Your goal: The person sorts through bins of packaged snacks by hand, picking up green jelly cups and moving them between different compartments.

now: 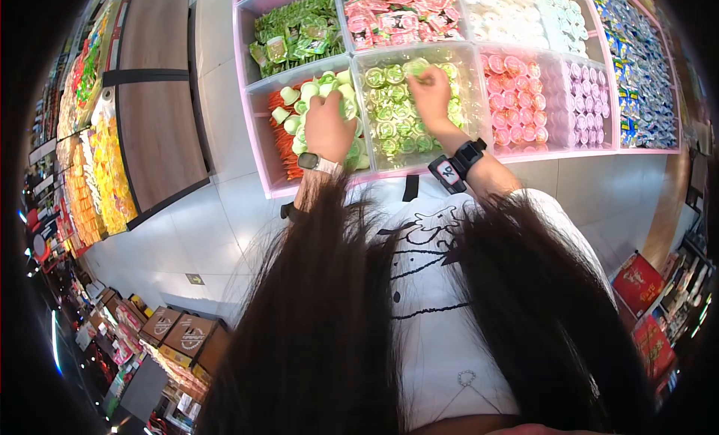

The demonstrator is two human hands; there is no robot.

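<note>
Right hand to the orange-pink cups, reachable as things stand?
Likely yes. The right hand is over the green cups in the adjoining compartment, and only the clear divider seems to stand between; it would have to clear that. No lid shows over the orange-pink cups.

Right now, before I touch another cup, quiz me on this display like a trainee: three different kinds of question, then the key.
1. True or false: the right hand is over the rowed green cups.
2. Which items sit in the next section to the right of those rows?
a) blue packets
b) coral cups
c) white cups
3. Fill in the colour: the left hand is at the jumbled green cups, which lie beside ____ packets.

Key: 1 true; 2 b; 3 orange-red.
</note>
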